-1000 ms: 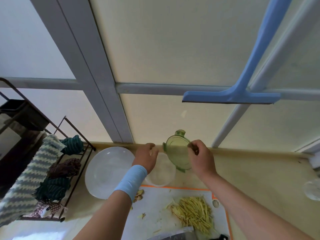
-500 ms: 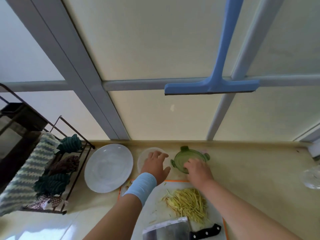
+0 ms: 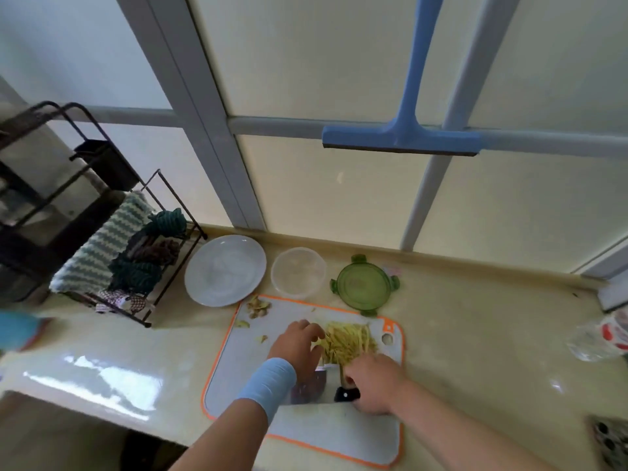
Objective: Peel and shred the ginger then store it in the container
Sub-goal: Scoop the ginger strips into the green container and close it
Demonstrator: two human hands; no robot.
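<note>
A pile of yellow shredded ginger [image 3: 350, 341] lies on the white, orange-rimmed cutting board [image 3: 238, 368]. My left hand [image 3: 299, 343], with a blue wristband, rests against the pile's left side with its fingers spread. My right hand [image 3: 375, 382] is at the pile's near edge, fingers curled over the black handle of the cleaver [image 3: 346, 395], whose blade lies flat under my left wrist. Behind the board the clear round container [image 3: 298, 271] stands uncovered, and its green lid [image 3: 364, 285] lies flat to its right. Ginger peels [image 3: 258, 307] sit at the board's far left corner.
A white plate [image 3: 225, 270] lies left of the container. A dark wire rack with cloths [image 3: 136, 260] stands at the left. A blue squeegee [image 3: 401, 141] hangs on the window. A crumpled clear plastic item [image 3: 601, 338] is at the right edge, and a drain grid [image 3: 611, 440] is at bottom right.
My right hand set the green lid down on the counter. Both hands then came back to the board, the left to the ginger pile and the right to the cleaver handle.
</note>
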